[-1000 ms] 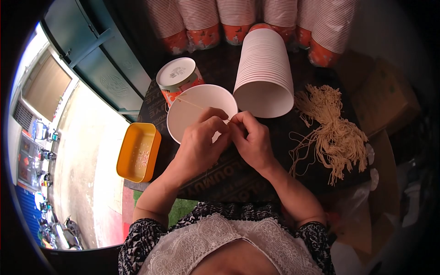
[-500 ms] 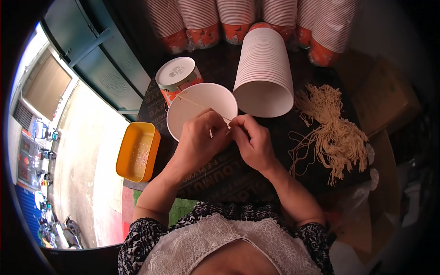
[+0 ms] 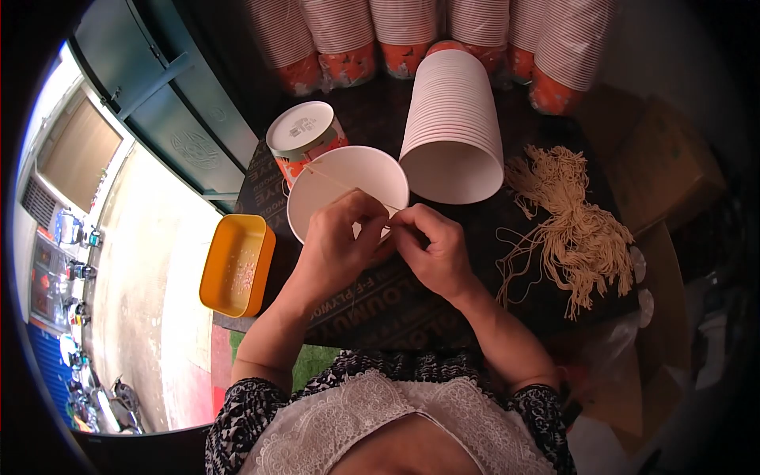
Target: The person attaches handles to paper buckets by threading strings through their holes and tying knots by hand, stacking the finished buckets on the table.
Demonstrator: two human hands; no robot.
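Over the tub (image 3: 378, 174), left hand (image 3: 342, 229) and right hand (image 3: 434, 245) seemingly pinched string (image 3: 328, 177) in fingers.
Light and limp, it looked best held near its end.

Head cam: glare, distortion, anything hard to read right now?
Head view, left: bright ground outside washes out near white. Head view, edges: curved wide-angle border, black corners. Head view, right: cardboard box sinks into shadow. Head view, centre: string fades against the pale bucket; too fine to trace between left hand and right hand.
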